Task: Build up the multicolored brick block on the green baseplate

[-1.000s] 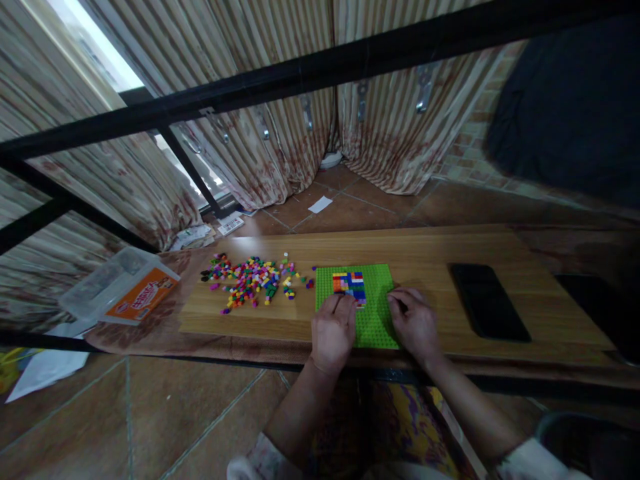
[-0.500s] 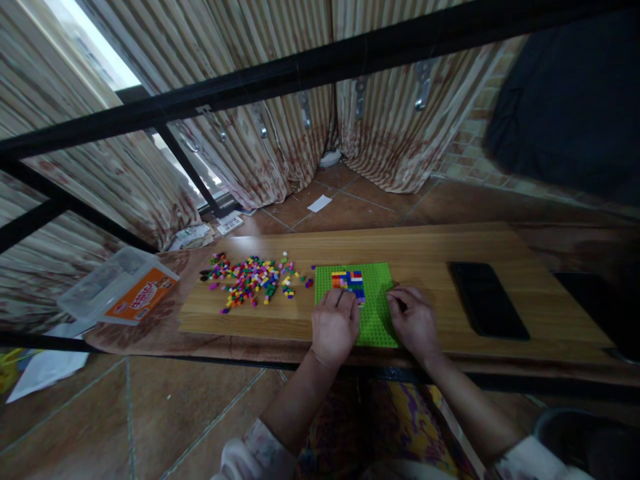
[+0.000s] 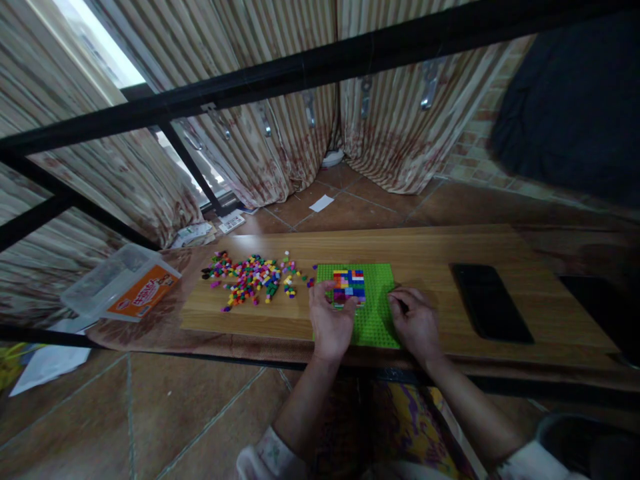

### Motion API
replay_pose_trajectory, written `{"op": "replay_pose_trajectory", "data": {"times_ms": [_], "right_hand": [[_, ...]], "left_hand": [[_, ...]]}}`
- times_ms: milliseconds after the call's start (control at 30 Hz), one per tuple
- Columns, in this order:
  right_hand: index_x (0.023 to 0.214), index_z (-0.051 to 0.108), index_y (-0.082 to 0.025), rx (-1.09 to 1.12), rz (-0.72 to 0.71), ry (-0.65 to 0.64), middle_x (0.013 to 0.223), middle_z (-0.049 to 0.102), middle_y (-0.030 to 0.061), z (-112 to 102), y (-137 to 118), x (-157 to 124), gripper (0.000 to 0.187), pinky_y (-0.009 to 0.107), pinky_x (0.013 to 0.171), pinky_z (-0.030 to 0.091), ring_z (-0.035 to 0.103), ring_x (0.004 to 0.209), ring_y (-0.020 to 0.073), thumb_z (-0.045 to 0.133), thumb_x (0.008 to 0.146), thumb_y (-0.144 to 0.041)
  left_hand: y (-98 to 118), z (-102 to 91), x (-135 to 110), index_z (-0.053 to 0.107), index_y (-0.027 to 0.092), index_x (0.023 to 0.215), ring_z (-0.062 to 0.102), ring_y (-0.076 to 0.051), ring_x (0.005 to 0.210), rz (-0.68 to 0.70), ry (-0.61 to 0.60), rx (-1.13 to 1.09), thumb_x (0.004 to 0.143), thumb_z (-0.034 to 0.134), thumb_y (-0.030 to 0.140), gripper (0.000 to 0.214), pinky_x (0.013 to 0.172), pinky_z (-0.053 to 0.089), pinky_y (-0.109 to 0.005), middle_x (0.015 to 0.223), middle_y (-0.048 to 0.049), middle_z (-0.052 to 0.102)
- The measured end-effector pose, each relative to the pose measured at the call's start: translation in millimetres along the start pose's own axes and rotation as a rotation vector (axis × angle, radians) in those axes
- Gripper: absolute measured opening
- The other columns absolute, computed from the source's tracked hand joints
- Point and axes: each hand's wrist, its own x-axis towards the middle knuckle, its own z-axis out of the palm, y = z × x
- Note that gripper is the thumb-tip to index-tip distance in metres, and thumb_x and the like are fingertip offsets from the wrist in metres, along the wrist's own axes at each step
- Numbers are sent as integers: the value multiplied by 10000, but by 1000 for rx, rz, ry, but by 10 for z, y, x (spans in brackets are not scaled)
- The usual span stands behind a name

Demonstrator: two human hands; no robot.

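Several mounted bricks [image 3: 356,279] could loosen if the wide-parted left hand [image 3: 332,327] snags them; right hand [image 3: 415,323], at the baseplate's [image 3: 377,328] right edge: grip unclear.

A black phone [image 3: 493,303] lies flat on the table [image 3: 425,257]. Striped curtains [image 3: 270,40] hang down to the brown floor [image 3: 200,403]. A bit of white paper [image 3: 321,203] lies there near them. A long black bar [image 3: 300,72] runs across in front of the curtains.
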Motion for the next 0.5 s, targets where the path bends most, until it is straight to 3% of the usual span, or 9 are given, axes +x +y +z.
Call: {"op": "replay_pose_trajectory", "data": {"times_ms": [100,267,500], "right_hand": [[845,695,-211,-2,2,2,907,687,91,0,-4,1,248,406,852,494,623,894,239,492,904,-339],[841,696,-204,-10,14,7,920,687,97,3,-4,-2,259,412,856,493,624,908,248,493,905,-351],[832,693,-209,-12,7,11,913,685,96,-1,-13,0,256,411,864,490,622,896,244,495,905,-352]], "left_hand": [[-61,58,15,581,182,1002,597,-141,807,-158,20,-137,605,804,167,455,782,491,-304,982,-34,632],[-104,120,42,545,174,1029,659,-126,730,-428,-65,-514,558,838,182,555,731,513,-282,928,-24,684],[-69,153,79,581,170,917,675,-145,714,-506,-61,-655,522,821,156,462,740,531,-304,861,-10,704]]}}
